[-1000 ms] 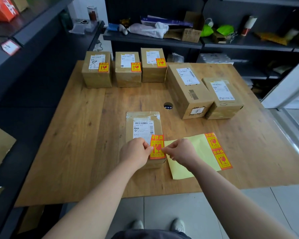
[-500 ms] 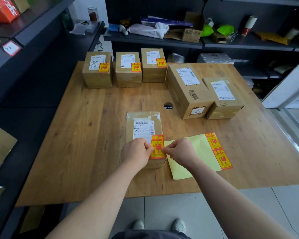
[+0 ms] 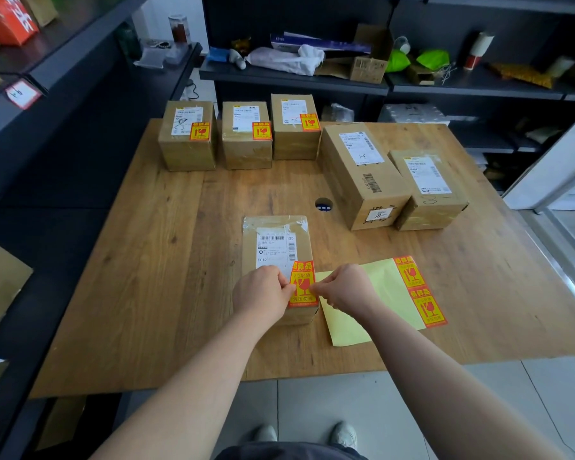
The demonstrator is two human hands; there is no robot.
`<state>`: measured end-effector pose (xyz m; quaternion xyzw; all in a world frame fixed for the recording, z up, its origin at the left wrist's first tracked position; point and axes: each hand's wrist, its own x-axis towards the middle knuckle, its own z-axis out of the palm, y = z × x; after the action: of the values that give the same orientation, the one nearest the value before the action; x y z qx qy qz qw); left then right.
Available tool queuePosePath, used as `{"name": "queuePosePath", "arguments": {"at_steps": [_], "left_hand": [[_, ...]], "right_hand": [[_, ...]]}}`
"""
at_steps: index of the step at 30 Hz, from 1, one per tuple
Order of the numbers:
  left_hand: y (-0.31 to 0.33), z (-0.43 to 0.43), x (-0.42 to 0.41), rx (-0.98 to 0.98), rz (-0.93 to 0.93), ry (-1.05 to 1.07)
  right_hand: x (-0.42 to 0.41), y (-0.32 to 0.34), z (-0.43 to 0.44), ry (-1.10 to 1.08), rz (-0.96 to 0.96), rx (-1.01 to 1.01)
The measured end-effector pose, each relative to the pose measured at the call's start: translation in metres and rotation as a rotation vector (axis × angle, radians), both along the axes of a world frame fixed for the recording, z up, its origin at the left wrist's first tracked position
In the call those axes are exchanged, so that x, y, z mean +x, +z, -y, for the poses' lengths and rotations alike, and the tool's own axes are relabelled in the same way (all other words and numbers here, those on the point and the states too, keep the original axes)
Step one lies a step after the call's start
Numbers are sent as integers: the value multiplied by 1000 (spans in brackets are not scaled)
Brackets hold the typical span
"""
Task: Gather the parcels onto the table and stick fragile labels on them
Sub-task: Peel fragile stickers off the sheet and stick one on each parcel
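While the left hand [image 3: 263, 293] and right hand [image 3: 344, 288] pinch the fragile label [image 3: 302, 283] by its sides, it sits at the parcel's [image 3: 276, 227] near right corner.

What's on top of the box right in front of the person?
A white shipping label and a red-and-yellow fragile sticker, pinched by the left hand and right hand. The left hand covers the box's near-left corner.

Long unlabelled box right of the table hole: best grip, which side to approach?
Grip the long box across its two short ends, near and far, reaching in from the front. Its right long face sits against the smaller box, leaving no finger room there; the ends look free. Probably a two-hand lift, once the left hand and right hand let go of the fragile label.
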<state>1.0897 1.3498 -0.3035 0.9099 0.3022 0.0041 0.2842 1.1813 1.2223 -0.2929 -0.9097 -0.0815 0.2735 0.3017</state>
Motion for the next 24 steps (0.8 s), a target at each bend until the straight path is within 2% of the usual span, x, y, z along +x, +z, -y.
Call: {"name": "queuePosePath", "arguments": {"at_steps": [14, 21, 24], "left_hand": [[-14, 1, -14, 56, 196, -37], [-23, -2, -24, 255, 234, -241], [-20, -6, -25, 362, 118, -250]], "right_hand": [[-11, 0, 11, 38, 160, 28], [-21, -18, 22, 374, 507, 59], [-19, -21, 27, 456, 549, -11]]}}
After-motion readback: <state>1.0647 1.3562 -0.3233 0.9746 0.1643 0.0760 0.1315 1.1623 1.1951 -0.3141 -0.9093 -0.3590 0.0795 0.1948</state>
